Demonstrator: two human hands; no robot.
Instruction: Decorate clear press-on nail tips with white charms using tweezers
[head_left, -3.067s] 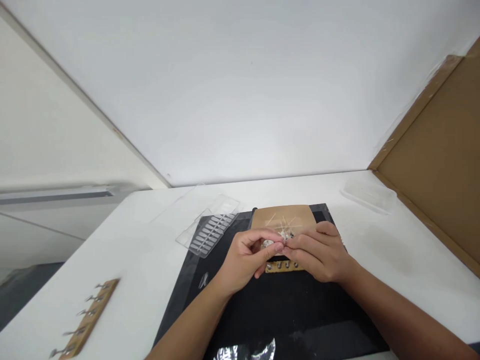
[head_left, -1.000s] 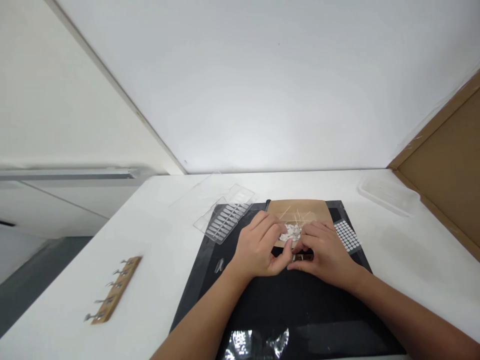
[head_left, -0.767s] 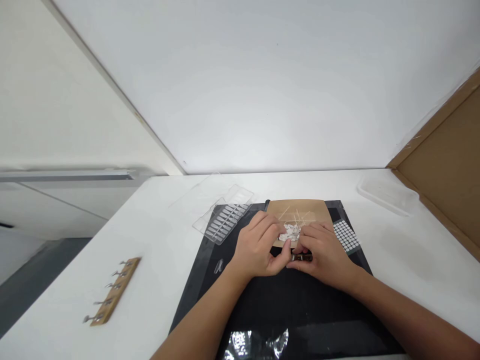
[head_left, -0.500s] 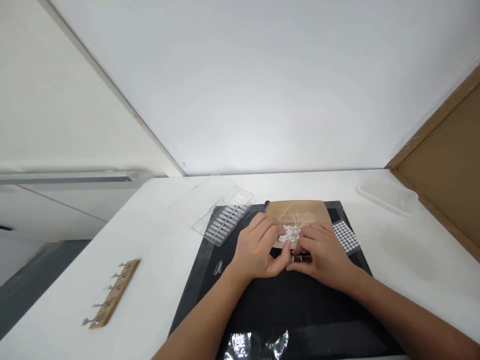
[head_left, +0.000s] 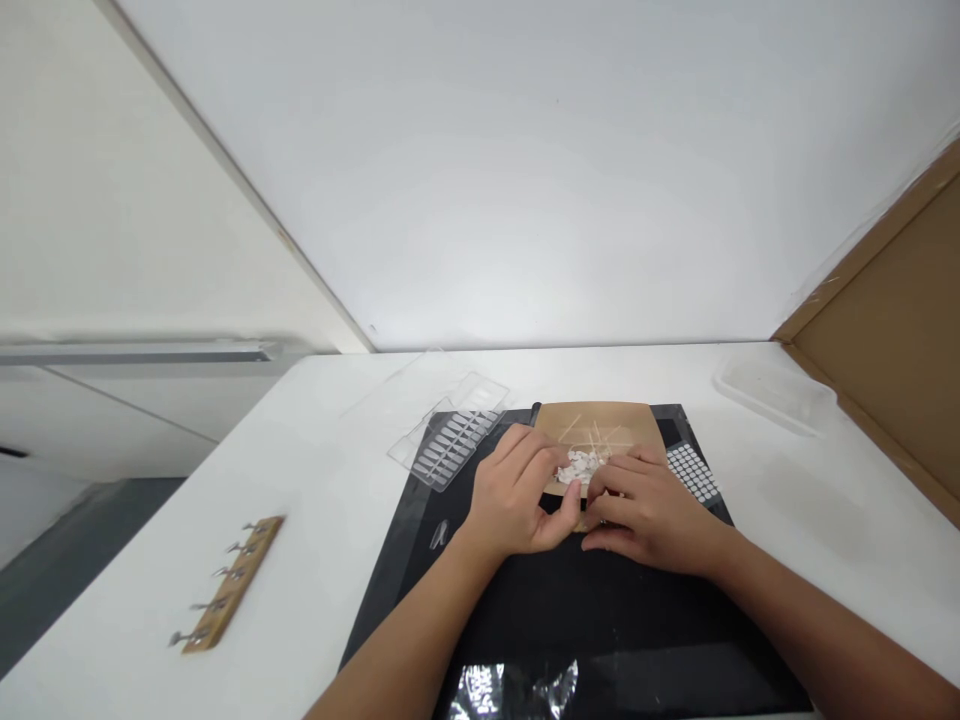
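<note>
My left hand (head_left: 521, 490) and my right hand (head_left: 649, 515) are close together over a black mat (head_left: 585, 620), at the near edge of a brown kraft tray (head_left: 600, 413). Both hands have bent, closed fingers, and their thumbs and fingertips meet around something small. Only a tan, partly shiny bit shows between them, so its kind cannot be made out. Small white pieces (head_left: 579, 467) lie heaped in the tray, with several thin wooden sticks (head_left: 596, 437) behind them.
Left of the tray is a clear case of nail tips (head_left: 454, 445), with small clear pieces (head_left: 439, 535) nearer. A sheet of white dots (head_left: 693, 473) lies right. A wooden strip with metal stands (head_left: 234, 585) sits far left, a clear plastic lid (head_left: 776, 392) back right, a cardboard panel (head_left: 885, 330) beyond.
My right hand has shifted slightly right and turned. The dark brown, glossy piece seen between its fingers earlier is now hidden, and a tan bit shows there. My left hand stays nearly still.
</note>
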